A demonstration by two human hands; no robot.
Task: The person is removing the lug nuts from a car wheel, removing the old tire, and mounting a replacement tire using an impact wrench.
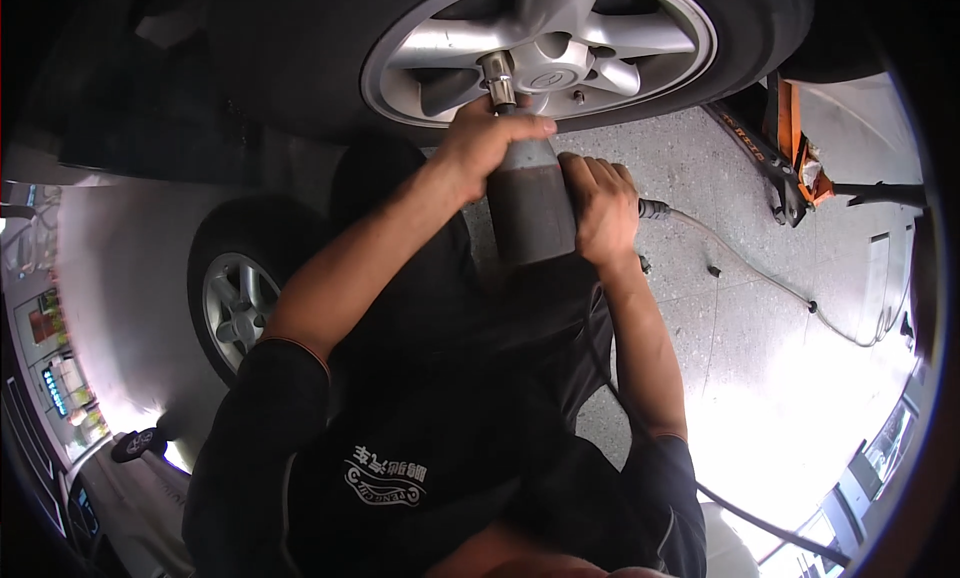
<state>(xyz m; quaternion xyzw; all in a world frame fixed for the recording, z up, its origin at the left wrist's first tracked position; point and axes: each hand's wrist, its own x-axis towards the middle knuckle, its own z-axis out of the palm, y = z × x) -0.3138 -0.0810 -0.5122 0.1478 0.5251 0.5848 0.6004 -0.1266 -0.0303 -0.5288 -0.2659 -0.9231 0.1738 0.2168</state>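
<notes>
An air impact wrench [532, 213] with a grey-and-dark body is held up against a silver alloy wheel [640, 36] on the car. Its chrome socket [499, 76] reaches into a recess beside the hub cap [552, 76]; the nut or bolt inside is hidden. My left hand [478, 146] wraps the front of the wrench just behind the socket, thumb across the top. Closed around the handle on the tool's right side is my right hand [604, 206], which hides the trigger. A wheel bolt or stud [579, 97] shows in another recess.
An air hose [745, 254] runs from the wrench handle over the speckled tile floor to the right. An orange-and-black jack [785, 143] stands right of the tyre [765, 38]. Left of my legs is a second wheel [238, 303] with a silver rim.
</notes>
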